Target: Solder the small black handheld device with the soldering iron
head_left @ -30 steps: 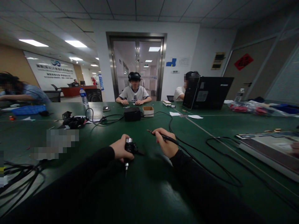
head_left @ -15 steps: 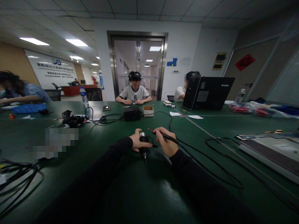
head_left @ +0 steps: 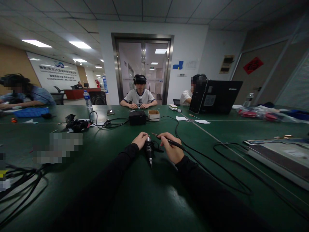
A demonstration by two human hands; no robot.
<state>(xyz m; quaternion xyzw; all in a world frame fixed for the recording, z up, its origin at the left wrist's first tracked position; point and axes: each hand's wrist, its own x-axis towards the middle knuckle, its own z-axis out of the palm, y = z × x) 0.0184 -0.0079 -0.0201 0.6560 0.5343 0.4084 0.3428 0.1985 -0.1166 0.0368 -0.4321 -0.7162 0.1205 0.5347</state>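
A soldering iron [head_left: 174, 142] with a black cable is held pen-like in my right hand [head_left: 173, 149], its thin tip pointing left. My left hand [head_left: 140, 140] is closed, its fingertips at the silver far end of a black tool [head_left: 149, 149] with a pointed metal tip. That tip points toward me, and a dark cord is bunched beside the tool's body. The iron's tip hovers just right of my left fingertips, close to the tool's silver end. A small coloured bit shows at this end, too small to make out.
A black box [head_left: 137, 118] and a small open carton [head_left: 154, 115] stand beyond my hands on the green table [head_left: 145, 199]. Cables [head_left: 21, 180] lie at left, a flat panel [head_left: 282, 158] at right. A black computer case [head_left: 216, 96] stands behind. Several people sit around the table.
My left hand has drawn its spread fingers off the black tool's body and closed at its far end. The right hand with the soldering iron stays nearly in place.
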